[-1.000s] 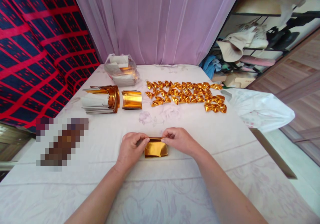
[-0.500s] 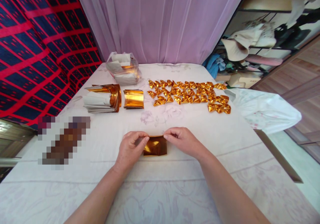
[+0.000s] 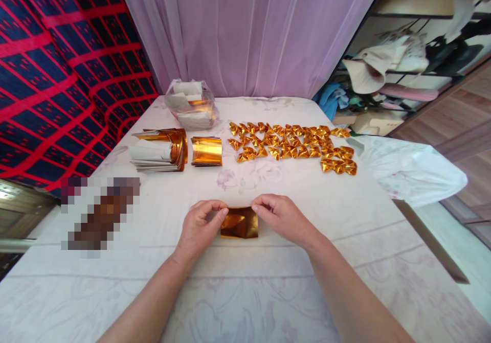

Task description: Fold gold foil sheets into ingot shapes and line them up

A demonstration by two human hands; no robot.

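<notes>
A gold foil sheet [image 3: 239,223] is held flat on the white floral bedsheet [image 3: 245,292], just below the middle of the view. Its upper left corner is pinched by the left hand [image 3: 200,225], thumb and forefinger closed on the edge; its upper right corner is pinched likewise by the right hand [image 3: 279,215]. At twelve o'clock from the sheet, well apart, rows of folded gold foil pieces [image 3: 291,146] are spread. At eleven o'clock a small stack of gold foil [image 3: 206,151] is seen, with a thicker bundle of foil-backed paper [image 3: 159,150] beside it. Farther back, a clear plastic bag of paper [image 3: 191,105] is set before the lilac curtain [image 3: 249,31].
</notes>
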